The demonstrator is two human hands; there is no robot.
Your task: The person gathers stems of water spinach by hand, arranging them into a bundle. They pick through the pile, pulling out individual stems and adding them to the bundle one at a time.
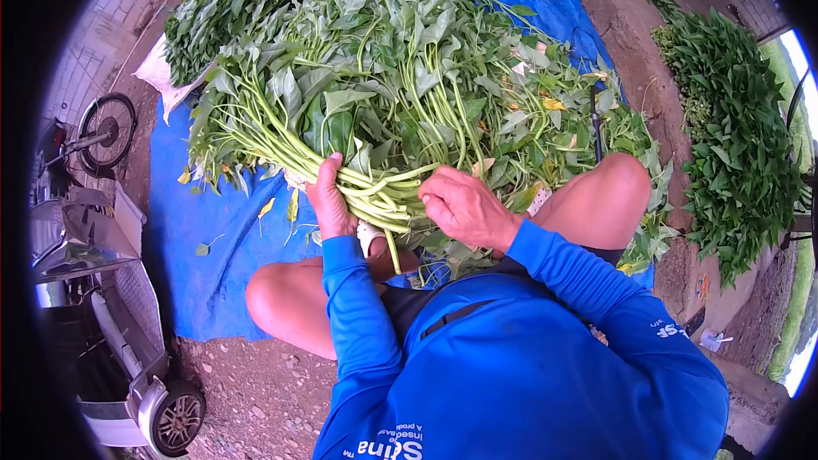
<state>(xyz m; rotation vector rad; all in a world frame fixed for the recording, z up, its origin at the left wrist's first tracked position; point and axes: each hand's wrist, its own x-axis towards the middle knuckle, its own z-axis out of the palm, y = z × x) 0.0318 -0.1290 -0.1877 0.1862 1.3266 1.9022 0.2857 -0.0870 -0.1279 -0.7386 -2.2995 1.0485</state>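
My left hand (331,198) is wrapped round a bunch of long green leafy stems (290,138) that look like water spinach. Their leaves fan out to the upper left, and the cut ends stick out to the right, with one stem hanging lower. Beside those ends is my right hand (469,209), its fingers curled and pinched at the tip of a single stem (411,175). A large heap of the same loose leafy stems (409,60) lies just beyond both hands, some yellow leaves among it.
Under the heap spreads a blue tarp (221,264), with my crossed legs at its near edge. More greens (724,136) are piled at the right. On the left stand a wheel (108,132) and a metal vehicle body (119,332). Gravel ground (256,392) shows at lower left.
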